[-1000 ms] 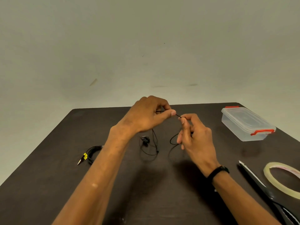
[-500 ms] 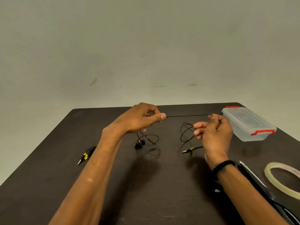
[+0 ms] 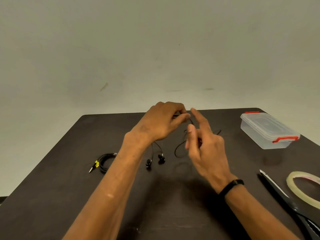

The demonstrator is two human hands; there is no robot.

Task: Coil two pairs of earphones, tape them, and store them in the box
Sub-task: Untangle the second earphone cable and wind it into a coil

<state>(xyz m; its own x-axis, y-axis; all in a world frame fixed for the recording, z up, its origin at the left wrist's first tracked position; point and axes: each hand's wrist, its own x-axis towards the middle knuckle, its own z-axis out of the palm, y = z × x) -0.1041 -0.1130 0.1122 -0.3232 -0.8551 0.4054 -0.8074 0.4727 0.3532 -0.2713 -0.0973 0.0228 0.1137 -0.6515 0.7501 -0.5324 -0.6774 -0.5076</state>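
A plain pale wall fills the upper half of the frame; below it a dark brown desk (image 3: 52,196) carries everything.

Near the frame's centre, one pair of black earphones (image 3: 156,161) hangs uncoiled. Its cable runs up from two earbuds, which lie on the desk just below the left wrist, into the left hand (image 3: 161,122). That hand's grip is closed on the cable, thumb and curled fingers pinching it at the fingertips. From the pinch the cable drops to the right and passes behind the right hand (image 3: 204,146), with a loose loop showing on the desk between the two hands. The right hand is raised just right of the left, index finger pointing up and the other fingers loosely bent. It is motion-blurred, and whether its grip is closed on the cable cannot be told.

A second pair of earphones (image 3: 103,161) lies already coiled at centre left, partly hidden by the left forearm, with a yellow tag near its plug. That makes two pairs in all.

At the upper right stands one clear plastic box (image 3: 266,130) with its lid on and red clips. At the lower right lie one pair of scissors (image 3: 277,189) and, beside them at the frame edge, one roll of clear tape (image 3: 294,187).
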